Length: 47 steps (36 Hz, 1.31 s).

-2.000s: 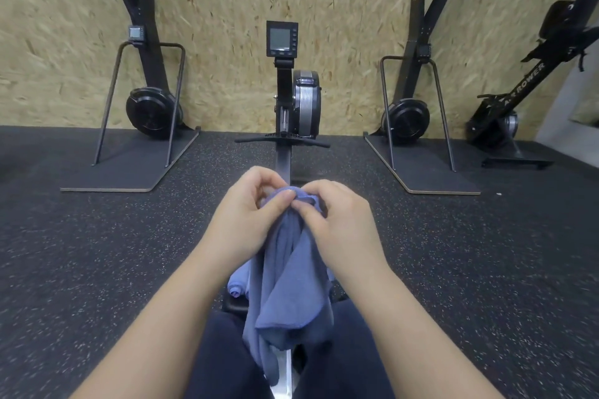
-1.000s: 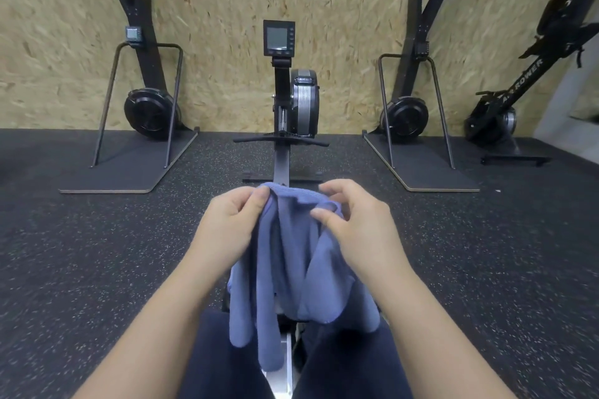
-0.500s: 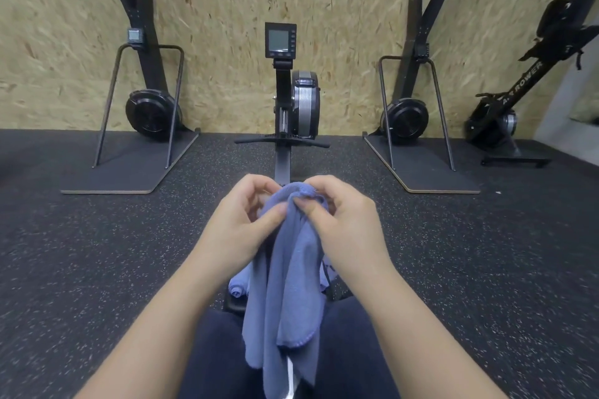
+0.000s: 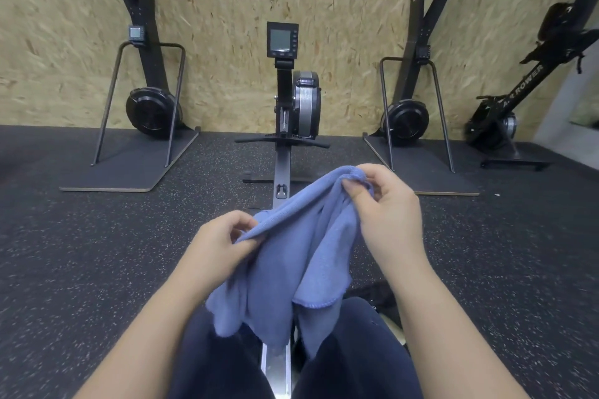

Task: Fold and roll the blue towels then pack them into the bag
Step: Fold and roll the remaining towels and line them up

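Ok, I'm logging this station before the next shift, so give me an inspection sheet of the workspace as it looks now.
Surface: dark speckled rubber floor; the person sits on the rower rail.
Job's things: one blue towel held up over the lap, loose, not yet folded or rolled; bag not seen.
Clutter: nothing seen.
Hands: left hand pinches the towel's lower edge; right hand pinches its raised edge.
Cables: nothing seen.
Surroundings: rower monitor and flywheel ahead; ski machines left and right; another rower tilted up at far right; chipboard wall.
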Available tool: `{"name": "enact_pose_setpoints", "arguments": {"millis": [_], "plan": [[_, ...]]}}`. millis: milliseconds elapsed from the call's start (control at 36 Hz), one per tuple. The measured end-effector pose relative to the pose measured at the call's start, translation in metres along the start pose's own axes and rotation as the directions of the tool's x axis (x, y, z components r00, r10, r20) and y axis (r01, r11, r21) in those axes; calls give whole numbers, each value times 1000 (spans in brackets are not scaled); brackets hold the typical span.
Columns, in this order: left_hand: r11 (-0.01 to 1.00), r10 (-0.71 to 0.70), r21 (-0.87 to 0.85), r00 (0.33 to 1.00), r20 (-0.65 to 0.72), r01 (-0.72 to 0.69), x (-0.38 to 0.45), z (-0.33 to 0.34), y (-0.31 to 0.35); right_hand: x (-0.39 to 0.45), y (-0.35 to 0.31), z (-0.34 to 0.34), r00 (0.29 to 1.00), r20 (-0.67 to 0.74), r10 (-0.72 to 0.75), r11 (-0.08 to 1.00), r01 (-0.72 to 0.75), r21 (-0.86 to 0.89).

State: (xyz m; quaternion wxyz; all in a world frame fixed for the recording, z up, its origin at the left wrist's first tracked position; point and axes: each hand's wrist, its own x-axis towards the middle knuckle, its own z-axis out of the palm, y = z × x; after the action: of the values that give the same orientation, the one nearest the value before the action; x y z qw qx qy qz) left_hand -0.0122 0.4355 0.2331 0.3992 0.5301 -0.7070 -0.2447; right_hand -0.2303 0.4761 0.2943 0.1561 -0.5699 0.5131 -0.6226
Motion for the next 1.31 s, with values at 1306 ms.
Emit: {"name": "enact_pose_setpoints", "arguments": {"millis": [1306], "plan": [[945,326,115,911,-254,-306,-5,11,52,-22,2,25,989,146,-6,977,37,-210]]}}
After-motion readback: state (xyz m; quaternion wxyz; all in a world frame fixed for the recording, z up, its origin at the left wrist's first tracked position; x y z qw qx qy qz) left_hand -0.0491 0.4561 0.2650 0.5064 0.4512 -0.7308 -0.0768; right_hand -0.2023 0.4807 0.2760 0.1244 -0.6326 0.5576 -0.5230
